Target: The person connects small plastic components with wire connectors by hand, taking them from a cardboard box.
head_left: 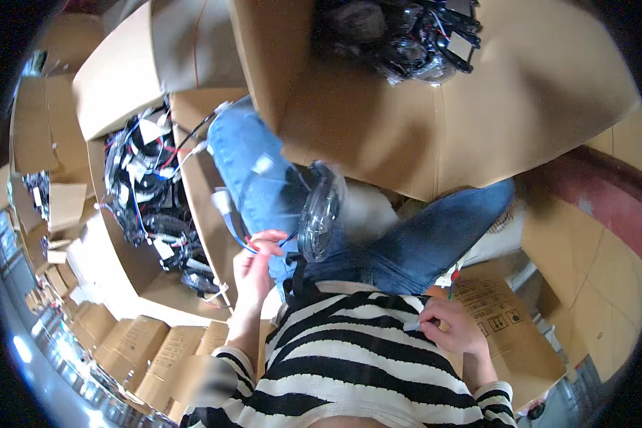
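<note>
My left hand [257, 262] is closed on a bundle of thin blue and red wires [240, 235], which ends in a white plug connector [222, 200]. Beside that hand, over my lap, is a round black lamp [319, 217] with a clear face, blurred by motion. It seems to hang from the wires. Close to my striped shirt, my right hand [451, 324] pinches a small whitish piece [411, 326], too small to name. A thin green wire with a red tip [454, 274] shows just above the right hand.
An open carton [203, 207] on my left holds several black lamps with wires [150, 185]. Ahead, a large open carton [378, 135] has plastic-wrapped black parts [406, 36] at its far end. A printed carton [506, 335] is on my right; several closed cartons [150, 357] line the left.
</note>
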Demonstrator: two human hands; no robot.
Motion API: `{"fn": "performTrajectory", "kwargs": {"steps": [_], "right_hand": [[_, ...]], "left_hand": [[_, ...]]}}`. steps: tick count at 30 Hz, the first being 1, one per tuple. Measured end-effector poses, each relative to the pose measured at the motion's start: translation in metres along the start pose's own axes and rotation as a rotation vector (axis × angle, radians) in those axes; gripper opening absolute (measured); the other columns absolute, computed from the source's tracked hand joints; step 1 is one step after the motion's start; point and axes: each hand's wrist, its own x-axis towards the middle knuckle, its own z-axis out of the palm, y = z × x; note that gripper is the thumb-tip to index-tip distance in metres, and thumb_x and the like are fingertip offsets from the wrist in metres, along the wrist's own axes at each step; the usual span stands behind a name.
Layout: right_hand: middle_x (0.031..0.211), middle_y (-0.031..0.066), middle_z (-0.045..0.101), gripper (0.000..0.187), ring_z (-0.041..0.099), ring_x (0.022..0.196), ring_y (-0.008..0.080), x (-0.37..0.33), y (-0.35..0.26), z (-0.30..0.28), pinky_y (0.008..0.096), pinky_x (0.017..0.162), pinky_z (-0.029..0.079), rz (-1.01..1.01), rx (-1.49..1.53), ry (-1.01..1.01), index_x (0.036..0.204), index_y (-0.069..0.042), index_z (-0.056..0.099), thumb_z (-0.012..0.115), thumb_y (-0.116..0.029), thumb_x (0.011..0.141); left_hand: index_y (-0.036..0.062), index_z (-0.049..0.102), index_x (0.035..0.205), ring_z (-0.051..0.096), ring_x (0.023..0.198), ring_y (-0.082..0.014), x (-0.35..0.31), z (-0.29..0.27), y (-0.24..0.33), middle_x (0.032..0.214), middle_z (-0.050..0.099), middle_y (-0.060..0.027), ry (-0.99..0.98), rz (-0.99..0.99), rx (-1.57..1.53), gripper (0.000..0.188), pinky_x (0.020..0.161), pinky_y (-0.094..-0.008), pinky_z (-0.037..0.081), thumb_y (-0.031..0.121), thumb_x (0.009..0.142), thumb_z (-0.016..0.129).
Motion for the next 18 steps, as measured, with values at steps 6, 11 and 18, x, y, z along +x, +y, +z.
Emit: {"fn": "performTrajectory", "kwargs": {"steps": [6, 11, 18], "right_hand": [[0.064, 0.0072, 0.05, 0.007, 0.047, 0.054, 0.0174, 0.029, -0.025, 0.036, 0.0273, 0.049, 0.037, -0.181, -0.046, -0.014, 0.073, -0.001, 0.052, 0.057, 0.002, 0.07], [0.062, 0.0051, 0.047, 0.005, 0.043, 0.05, 0.0131, 0.064, -0.042, 0.063, 0.0248, 0.046, 0.034, -0.185, -0.022, 0.042, 0.075, 0.0, 0.051, 0.055, 0.001, 0.073], [0.063, 0.006, 0.047, 0.005, 0.045, 0.051, 0.0141, 0.112, -0.062, 0.107, 0.0247, 0.046, 0.035, -0.283, -0.057, -0.132, 0.075, 0.0, 0.05, 0.055, 0.001, 0.073]], "left_hand": [[0.0004, 0.045, 0.09, 0.045, 0.066, -0.0171, -0.025, -0.043, 0.003, 0.071, 0.045, -0.0079, 0.325, 0.045, -0.573, 0.029, 0.06, -0.0322, 0.038, 0.026, 0.091, 0.031], [-0.002, 0.041, 0.111, 0.044, 0.06, -0.0118, -0.028, -0.053, 0.0, 0.079, 0.051, -0.0092, 0.465, 0.027, -0.34, 0.035, 0.056, -0.0229, 0.037, 0.024, 0.092, 0.028], [-0.0044, 0.036, 0.118, 0.042, 0.06, -0.0088, -0.042, -0.056, 0.002, 0.08, 0.048, -0.0053, 0.323, 0.079, 0.302, 0.04, 0.059, -0.0223, 0.038, 0.022, 0.089, 0.034]]}}
